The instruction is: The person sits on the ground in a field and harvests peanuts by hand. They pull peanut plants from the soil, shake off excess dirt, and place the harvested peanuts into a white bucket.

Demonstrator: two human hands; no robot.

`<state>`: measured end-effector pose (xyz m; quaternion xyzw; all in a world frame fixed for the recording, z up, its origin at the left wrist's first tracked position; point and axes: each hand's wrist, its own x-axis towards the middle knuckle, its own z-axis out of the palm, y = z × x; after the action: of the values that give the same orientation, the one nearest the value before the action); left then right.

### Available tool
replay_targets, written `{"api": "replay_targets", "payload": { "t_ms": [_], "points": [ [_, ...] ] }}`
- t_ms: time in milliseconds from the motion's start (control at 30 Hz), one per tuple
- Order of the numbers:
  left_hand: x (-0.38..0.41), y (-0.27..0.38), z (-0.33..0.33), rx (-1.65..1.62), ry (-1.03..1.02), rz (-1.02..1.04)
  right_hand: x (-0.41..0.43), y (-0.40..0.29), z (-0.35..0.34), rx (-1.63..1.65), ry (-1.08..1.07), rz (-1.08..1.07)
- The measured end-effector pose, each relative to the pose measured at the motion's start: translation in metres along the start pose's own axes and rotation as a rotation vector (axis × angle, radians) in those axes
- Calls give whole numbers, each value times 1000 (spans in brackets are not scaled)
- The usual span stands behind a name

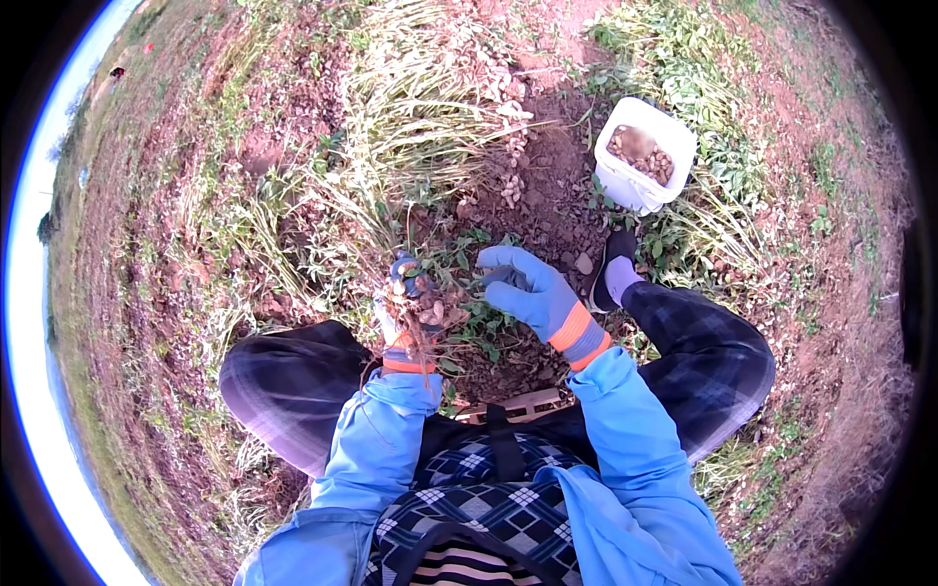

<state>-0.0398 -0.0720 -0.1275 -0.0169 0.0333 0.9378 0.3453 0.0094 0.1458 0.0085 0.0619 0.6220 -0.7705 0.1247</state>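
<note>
My left hand [405, 277], in a blue glove with an orange-banded cuff, grips a bunch of peanut plants. Roots and peanut pods [434, 313] hang over its palm and wrist, hiding part of the glove. The stems [352, 209] reach forward and left from the hand. To the right of the pods is my right hand [524, 286], gloved alike, its thumb and forefinger apart and its other fingers curled. I see nothing held in it. A white plastic bucket [623, 187] stands ahead on the right, with harvested peanuts [659, 167] inside.
A long heap of pulled peanut plants [418, 124] lies ahead, pods [511, 190] along its right edge. More leafy plants [703, 80] lie behind and beside the bucket. My shoe [614, 264] is just below the bucket, on reddish soil [546, 165]. My bent knees flank the hands.
</note>
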Motion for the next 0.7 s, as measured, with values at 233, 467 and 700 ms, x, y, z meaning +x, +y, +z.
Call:
{"api": "replay_targets", "payload": {
  "t_ms": [233, 467, 700],
  "points": [
    [11, -8, 55, 66, -109, 105, -1, 19, 47, -447, 149, -193],
    [13, 0, 39, 41, 315, 189, -1, 36, 52, -307, 183, -149],
    [7, 10, 19, -10, 290, 180, 6, 54, 60, -357, 229, -217]
  ]
}}
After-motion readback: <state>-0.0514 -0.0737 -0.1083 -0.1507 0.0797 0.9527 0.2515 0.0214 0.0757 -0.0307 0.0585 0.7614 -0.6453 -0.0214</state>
